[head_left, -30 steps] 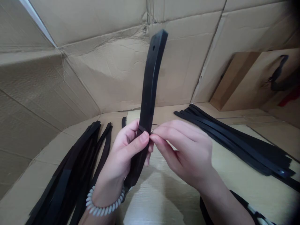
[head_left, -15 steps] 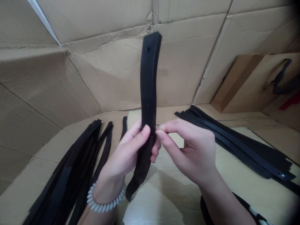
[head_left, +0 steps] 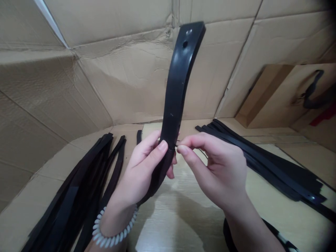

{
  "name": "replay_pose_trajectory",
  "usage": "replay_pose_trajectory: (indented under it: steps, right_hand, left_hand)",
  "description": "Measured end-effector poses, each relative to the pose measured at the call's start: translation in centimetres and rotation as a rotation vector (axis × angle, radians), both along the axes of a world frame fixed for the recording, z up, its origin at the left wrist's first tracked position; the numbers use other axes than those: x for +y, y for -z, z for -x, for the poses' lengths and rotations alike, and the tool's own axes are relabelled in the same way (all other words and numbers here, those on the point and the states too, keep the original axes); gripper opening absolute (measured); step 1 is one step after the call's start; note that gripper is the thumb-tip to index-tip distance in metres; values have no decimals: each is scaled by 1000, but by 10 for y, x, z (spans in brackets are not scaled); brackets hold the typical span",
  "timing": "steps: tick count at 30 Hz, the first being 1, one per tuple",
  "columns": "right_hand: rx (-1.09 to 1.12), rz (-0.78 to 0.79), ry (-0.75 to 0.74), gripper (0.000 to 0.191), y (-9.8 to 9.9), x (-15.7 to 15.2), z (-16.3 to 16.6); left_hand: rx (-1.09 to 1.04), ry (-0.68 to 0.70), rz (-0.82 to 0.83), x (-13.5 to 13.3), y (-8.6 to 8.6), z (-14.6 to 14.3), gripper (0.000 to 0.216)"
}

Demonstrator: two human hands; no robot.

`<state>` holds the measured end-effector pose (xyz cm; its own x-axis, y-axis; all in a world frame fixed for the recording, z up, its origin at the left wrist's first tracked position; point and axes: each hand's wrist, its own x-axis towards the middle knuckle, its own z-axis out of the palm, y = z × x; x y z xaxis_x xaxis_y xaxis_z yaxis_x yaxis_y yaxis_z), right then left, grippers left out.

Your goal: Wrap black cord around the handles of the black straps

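Note:
A long black strap (head_left: pixel 178 84) with a hole near its top end stands upright in front of me, curving to the right. My left hand (head_left: pixel 143 171) is wrapped round its lower part, thumb pressed on the front; a white coil band sits on that wrist. My right hand (head_left: pixel 215 168) pinches at the strap's edge right beside the left thumb, and what its fingertips hold is too small to make out.
A heap of black straps (head_left: pixel 78 196) lies on the left of the light wooden table (head_left: pixel 183 217), another bundle (head_left: pixel 265 161) on the right. Cardboard walls (head_left: pixel 118 70) enclose the back and left. A brown paper bag (head_left: pixel 286 94) stands at the far right.
The strap's top end has tilted to the right and turned, showing a glossier face. Both hands stay at the same spot on it.

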<state>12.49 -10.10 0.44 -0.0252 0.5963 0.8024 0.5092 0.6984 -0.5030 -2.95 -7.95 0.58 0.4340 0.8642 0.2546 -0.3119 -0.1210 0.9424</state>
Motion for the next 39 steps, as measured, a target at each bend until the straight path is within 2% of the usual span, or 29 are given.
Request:
replay_pose_trajectory:
  steps: [5, 13, 15, 19, 23, 27, 31, 35, 39]
  right_hand:
    - [27, -19, -35, 14, -1, 0, 4]
    - [140, -33, 25, 13, 2, -1, 5]
    - [133, -14, 32, 14, 1, -1, 3]
    - [124, 47, 13, 16, 3, 4, 1]
    - [282, 143, -6, 14, 9, 16, 5]
    - [459, 221, -124, 15, 17, 30, 7]
    - [469, 250, -199, 20, 19, 35, 7]
    - [438, 248, -166, 18, 18, 30, 9]
    - [410, 198, -179, 15, 18, 24, 14]
  left_hand:
    - [18, -50, -79, -4, -1, 2, 24]
    - [44, -56, -203, -6, 1, 0, 22]
    - [70, -112, -235, -5, 3, -1, 24]
    - [186, -311, -383, -4, 9, -6, 28]
    - [206, -430, -487, 4, 24, -13, 40]
    - [129, -324, -450, 21, 42, -19, 51]
    - [-14, -223, -367, 33, 52, -23, 54]
    - [-148, -152, -303, 32, 49, -24, 43]
    - [-164, -125, -237, 27, 41, -24, 42]
